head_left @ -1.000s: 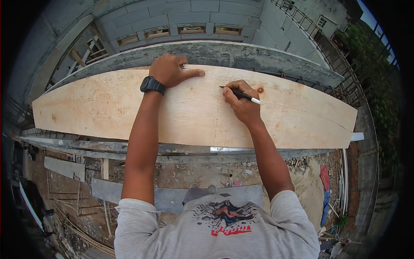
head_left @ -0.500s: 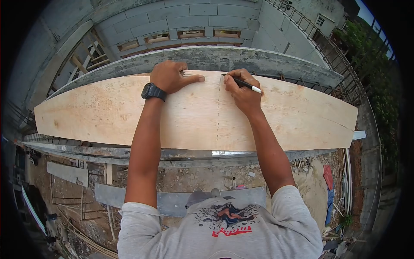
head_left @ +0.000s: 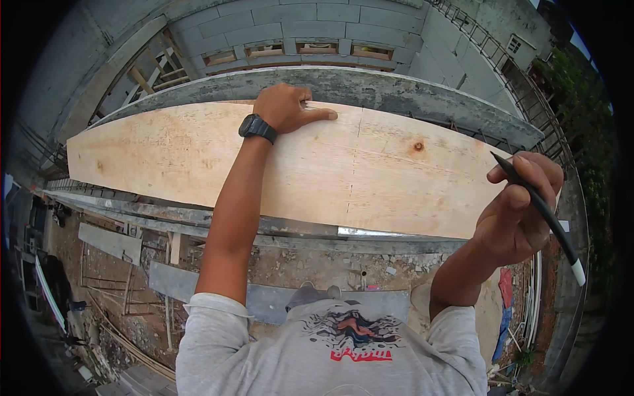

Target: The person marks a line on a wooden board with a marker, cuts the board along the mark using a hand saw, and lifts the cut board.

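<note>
A long, pale plywood board (head_left: 297,178) lies across in front of me. A broken dark pencil line (head_left: 353,158) runs over it from the far edge to the near edge. My left hand (head_left: 285,109), with a black watch on the wrist, grips the board's far edge, thumb flat on top and the other fingers curled over the edge. Raised off the wood at the right, my right hand (head_left: 518,221) holds a black pencil (head_left: 555,228) with a white end. Its dark tip points up and to the left, apart from the board.
Behind the board runs a rough concrete beam (head_left: 396,92), with a grey block wall (head_left: 317,30) beyond. Steel bars (head_left: 508,86) stick up at the right. Below, a grey plank (head_left: 264,297) crosses rubble-strewn ground, and bamboo poles (head_left: 139,353) lie at the lower left.
My right hand has lifted the pencil off the board's far edge and swung it right and towards me. My left hand keeps its hold on the far edge. The view has shifted slightly.
</note>
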A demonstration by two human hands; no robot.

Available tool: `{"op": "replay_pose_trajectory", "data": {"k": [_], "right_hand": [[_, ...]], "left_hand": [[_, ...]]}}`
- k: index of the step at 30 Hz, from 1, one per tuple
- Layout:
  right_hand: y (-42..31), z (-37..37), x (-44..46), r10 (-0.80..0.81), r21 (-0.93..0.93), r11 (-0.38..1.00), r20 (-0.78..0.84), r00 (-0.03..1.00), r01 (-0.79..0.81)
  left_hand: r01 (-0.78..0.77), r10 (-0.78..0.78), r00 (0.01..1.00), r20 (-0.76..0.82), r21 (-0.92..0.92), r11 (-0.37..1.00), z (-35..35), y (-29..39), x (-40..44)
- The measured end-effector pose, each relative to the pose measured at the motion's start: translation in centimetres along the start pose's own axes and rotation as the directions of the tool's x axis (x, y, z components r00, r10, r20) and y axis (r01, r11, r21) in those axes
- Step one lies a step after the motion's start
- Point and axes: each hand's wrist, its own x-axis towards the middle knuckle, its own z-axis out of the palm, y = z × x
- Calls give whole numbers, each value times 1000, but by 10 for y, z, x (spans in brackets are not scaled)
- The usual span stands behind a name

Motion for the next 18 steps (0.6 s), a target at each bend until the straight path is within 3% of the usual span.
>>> {"op": "replay_pose_trajectory", "data": {"k": [2,4,7,11,14,17,18], "right_hand": [[-18,-32,21,-295,-123,943,122,948,309],[-41,-66,28,-391,-140,889,266,881,437],[-54,-107,27,-452,-177,832,337,826,527],[-62,-126,42,-451,-96,845,401,797,526],[-62,-101,49,-492,56,855,403,772,516],[-65,-119,50,-479,91,859,491,727,504],[-78,-147,38,-389,13,898,485,783,439]], "left_hand": [[24,-25,999,43,20,1000,-5,4,0],[12,-12,1000,13,8,1000,-1,3,1],[13,-13,999,-42,8,1000,2,-3,0],[61,-62,996,60,13,998,0,3,0],[31,-31,999,31,16,999,-1,1,0],[10,-10,1000,-10,0,1000,3,2,3],[9,-9,1000,-10,4,1000,4,0,0]]}}
